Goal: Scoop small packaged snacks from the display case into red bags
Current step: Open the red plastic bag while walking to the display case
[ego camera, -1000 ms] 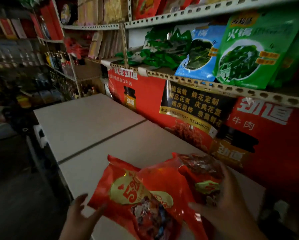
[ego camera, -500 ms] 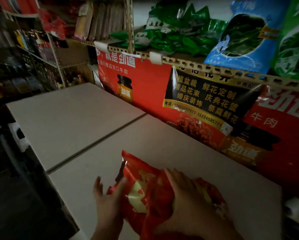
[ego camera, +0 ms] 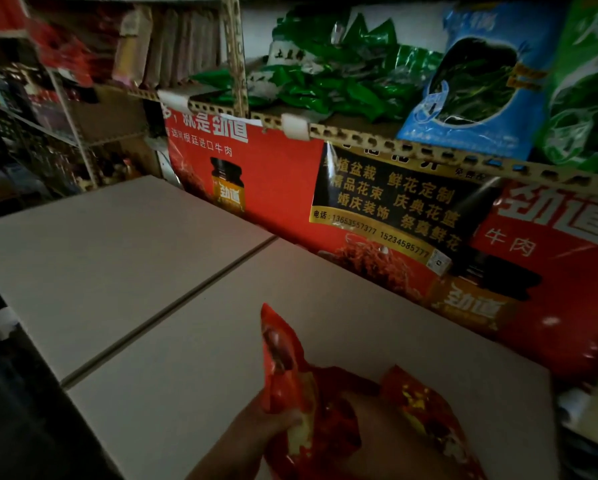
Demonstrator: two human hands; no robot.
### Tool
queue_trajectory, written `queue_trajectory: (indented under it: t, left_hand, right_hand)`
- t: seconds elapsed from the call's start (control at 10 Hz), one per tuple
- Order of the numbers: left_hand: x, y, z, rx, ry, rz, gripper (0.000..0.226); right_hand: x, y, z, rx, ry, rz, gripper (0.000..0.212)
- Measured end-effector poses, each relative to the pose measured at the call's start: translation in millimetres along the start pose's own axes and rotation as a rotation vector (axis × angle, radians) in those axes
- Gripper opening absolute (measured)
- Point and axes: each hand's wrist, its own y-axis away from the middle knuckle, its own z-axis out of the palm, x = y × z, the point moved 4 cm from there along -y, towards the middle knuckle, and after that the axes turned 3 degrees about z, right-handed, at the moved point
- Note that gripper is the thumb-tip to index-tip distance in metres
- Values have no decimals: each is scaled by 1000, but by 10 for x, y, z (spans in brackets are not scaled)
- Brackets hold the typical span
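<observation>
Red bag point(ego camera: 328, 407), left edge inside curled left fingers point(ego camera: 283, 419); right hand point(ego camera: 391, 441) unclear.

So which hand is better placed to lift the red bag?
Probably left: the left hand pinches the red bag below its raised corner; the right hand is too dark to judge its grip.

A shop. Up past the fingers point(ego camera: 280, 420) that pinch the bag point(ego camera: 290, 375), a perforated shelf point(ego camera: 429, 152) carries stock for sale: a heap of green packets point(ego camera: 325, 88) and, further right, a blue pouch point(ego camera: 477, 84) and a green pouch point(ego camera: 585, 98). Between shelf and fingers hangs a red advertising banner point(ego camera: 273, 174) with a black sign point(ego camera: 394, 206) bearing phone numbers. Far to the fingers' upper left stand more racks point(ego camera: 72, 126) crowded with blurred goods. Under the fingers lies a pale counter point(ego camera: 152, 258).
</observation>
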Motion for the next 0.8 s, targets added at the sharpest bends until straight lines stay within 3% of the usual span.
queue_trajectory:
  t: [0.1, 0.2, 0.3, 0.4, 0.5, 0.6, 0.7, 0.8]
  left_hand:
    - [100, -67, 42, 74, -376, 43, 143]
    - [242, -134, 174, 73, -424, 119, 146]
    - [347, -239, 393, -30, -568, 140, 103]
    - [399, -271, 528, -64, -747, 159, 64]
    - [352, -196, 484, 17, -672, 243, 45]
    - [284, -69, 320, 128, -443, 266, 50]
    - [190, -21, 273, 95, -267, 193, 74]
    - [251, -13, 497, 31, -531, 323, 47]
  right_hand:
    - [36, -21, -7, 5, -76, -27, 58]
    - [65, -14, -37, -37, -153, -46, 45]
    - [115, 50, -34, -70, -195, 32, 41]
    - [97, 118, -238, 135, -101, -33, 74]
    - [-15, 181, -469, 162, 18, -145, 61]
    - [126, 318, -570, 113, -49, -17, 50]
    - [407, 451, -763, 226, -405, 189, 34]
    - [437, 479, -852, 385, -658, 224, 29]
